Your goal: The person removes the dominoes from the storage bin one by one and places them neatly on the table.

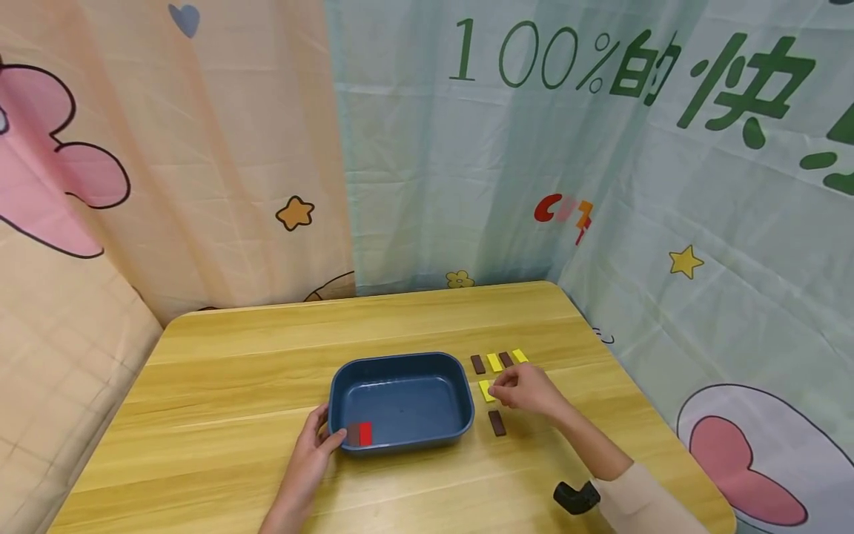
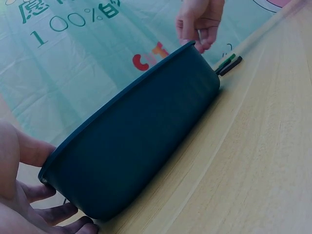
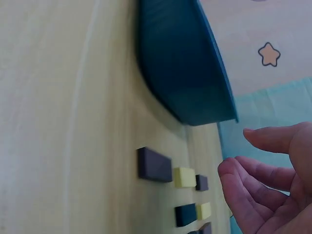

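Observation:
A blue rectangular tray (image 1: 403,447) stands on the table. At its near left corner, my left hand (image 1: 316,443) grips the rim, thumb on top and fingers against the outer wall, as the left wrist view shows. Inside that corner lie a brown block (image 1: 354,434) and a red block (image 1: 365,434), side by side. My right hand (image 1: 527,389) hovers right of the tray, beside a yellow block (image 1: 486,391). Its thumb and fingertips are apart in the right wrist view, with nothing between them. Nearer to me lies a brown block (image 1: 497,423).
Behind the right hand is a row of brown and yellow blocks (image 1: 494,362). A black curved object (image 1: 577,498) sits at the right wrist. Printed curtains (image 1: 454,163) hang behind and beside the wooden table (image 1: 220,386).

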Demonstrator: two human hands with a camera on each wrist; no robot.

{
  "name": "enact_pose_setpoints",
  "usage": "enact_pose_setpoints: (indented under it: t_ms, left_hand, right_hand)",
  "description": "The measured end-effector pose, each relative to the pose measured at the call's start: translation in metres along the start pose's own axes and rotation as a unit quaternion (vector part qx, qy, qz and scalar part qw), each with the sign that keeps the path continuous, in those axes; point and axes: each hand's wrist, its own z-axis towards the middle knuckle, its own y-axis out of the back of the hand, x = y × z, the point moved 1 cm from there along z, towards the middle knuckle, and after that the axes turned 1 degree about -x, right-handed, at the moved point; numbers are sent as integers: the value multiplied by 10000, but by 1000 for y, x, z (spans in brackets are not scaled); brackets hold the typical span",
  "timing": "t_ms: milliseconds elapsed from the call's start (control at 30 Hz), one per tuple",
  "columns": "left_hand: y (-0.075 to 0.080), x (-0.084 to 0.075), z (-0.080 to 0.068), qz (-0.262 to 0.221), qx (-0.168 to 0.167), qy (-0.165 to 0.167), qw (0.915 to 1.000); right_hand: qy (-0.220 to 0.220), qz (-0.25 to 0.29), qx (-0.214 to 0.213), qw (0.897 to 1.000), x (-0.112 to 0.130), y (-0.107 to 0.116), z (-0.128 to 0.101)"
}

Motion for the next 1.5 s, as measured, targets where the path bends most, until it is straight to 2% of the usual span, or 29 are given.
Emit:
enact_pose_setpoints:
  t_ms: [100, 367, 533, 700, 933, 1500]
  left_hand:
    - [0, 0, 0, 30, 7, 1, 10000]
    - [0, 4, 1, 85, 54, -60, 9999]
    - [1, 4, 1, 97, 77, -55, 9999]
    - [2, 2, 1, 148, 58, -112, 9998]
    - [4, 0, 3, 108, 37, -107, 9999]
    - [4, 2, 2, 102, 95, -185, 9997]
  right_hand:
    - [236, 83, 114, 9996, 10, 2, 4]
    - [511, -78, 546, 9972, 32, -1, 16]
    - [870, -217, 831, 9925, 48, -4, 21]
    - [1111, -550, 912, 9881, 62, -11, 28]
    - [1312, -660, 1152, 9824, 83, -21, 32]
    - [1846, -1131, 1533, 9642, 106, -51, 49]
